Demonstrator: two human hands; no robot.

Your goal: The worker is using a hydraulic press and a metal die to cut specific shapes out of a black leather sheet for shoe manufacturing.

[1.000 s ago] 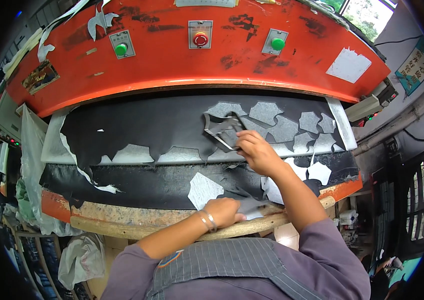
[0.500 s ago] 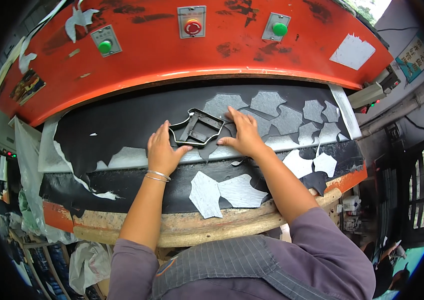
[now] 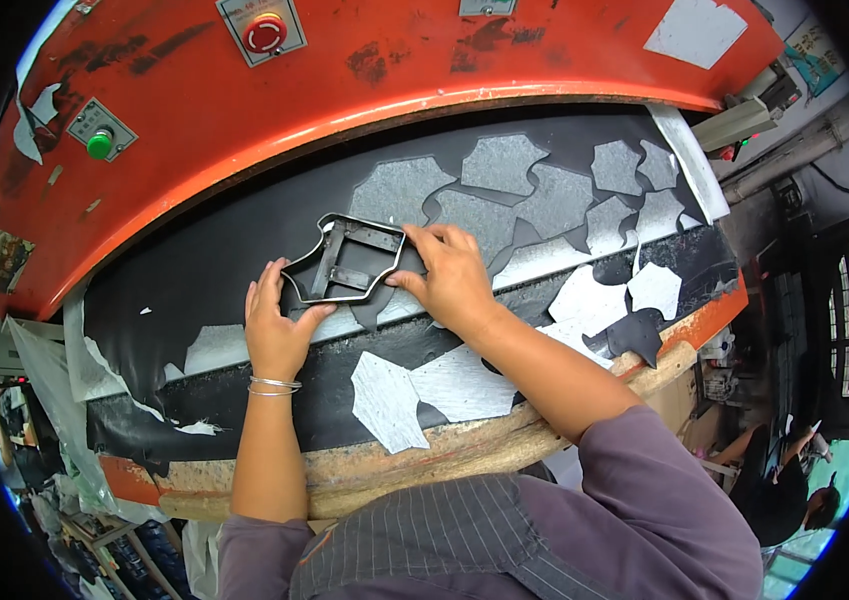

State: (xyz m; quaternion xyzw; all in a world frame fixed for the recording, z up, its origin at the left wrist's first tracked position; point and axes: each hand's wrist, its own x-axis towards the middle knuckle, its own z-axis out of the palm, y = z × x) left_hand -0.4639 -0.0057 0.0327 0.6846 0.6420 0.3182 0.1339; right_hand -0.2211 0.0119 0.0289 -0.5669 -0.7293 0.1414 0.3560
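Red machine beam (image 3: 364, 95) spans the top, dark smudges on its face. Black sheet (image 3: 204, 255) lies below it over a pale board (image 3: 219, 346), grey patches (image 3: 557, 197) showing across its centre and right. Black ledge (image 3: 314, 402) in front, wooden rail (image 3: 444, 457) along the near edge. Left hand (image 3: 281, 325) and right hand (image 3: 454, 282) are spread, fingers and thumbs apart, touching the metal frame (image 3: 329, 258) from either side. Frame sits flat on the black sheet beside the patches, near the sheet's front edge. Fingertips partly hidden, so can't tell how firmly they press. White pieces (image 3: 389, 402) lie on the ledge, two side by side left of the right forearm. Red button (image 3: 265, 34) and green button (image 3: 100, 144) on the beam. Two silver bangles (image 3: 275, 386), left wrist.
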